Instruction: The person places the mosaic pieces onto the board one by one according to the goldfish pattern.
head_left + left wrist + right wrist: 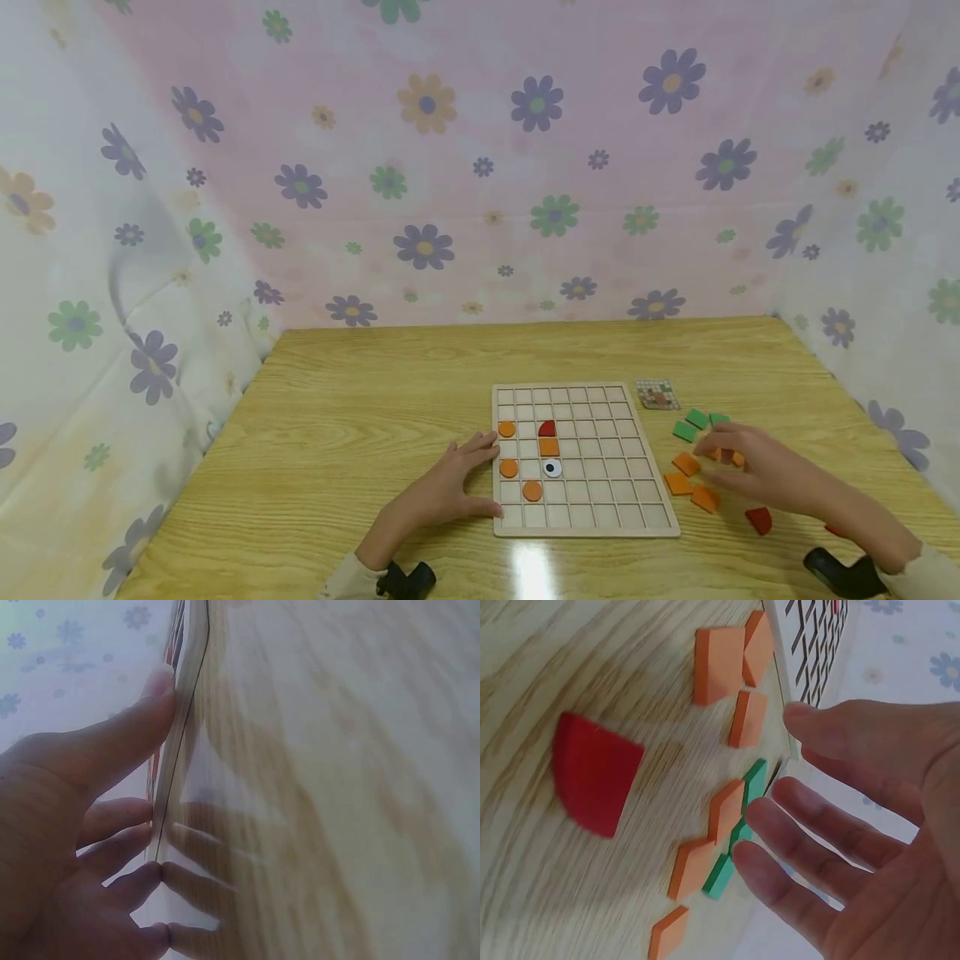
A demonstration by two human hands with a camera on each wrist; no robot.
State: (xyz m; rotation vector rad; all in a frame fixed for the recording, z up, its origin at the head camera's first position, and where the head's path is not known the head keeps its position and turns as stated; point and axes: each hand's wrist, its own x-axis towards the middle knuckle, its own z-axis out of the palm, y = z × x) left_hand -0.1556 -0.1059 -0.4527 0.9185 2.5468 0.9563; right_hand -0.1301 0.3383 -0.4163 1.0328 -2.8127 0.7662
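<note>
Three flat orange four-sided tiles [678,483] lie between the pale wooden gridded board [604,472] and the nearer right hand [759,468], loosely spread, empty; left hand [448,490], spread, touches the board's left edge

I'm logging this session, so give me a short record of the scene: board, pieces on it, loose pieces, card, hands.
Board: wooden grid, flat on the table
On board: three orange circles, one red quarter circle, one orange square, one eye disc
Loose pieces: green, orange and red, right of the board
Card: small, printed, by the board's far right corner; details too small to read
Left hand: touching the board's left edge
Right hand: at the loose pieces, none visibly held; contact unclear
</note>
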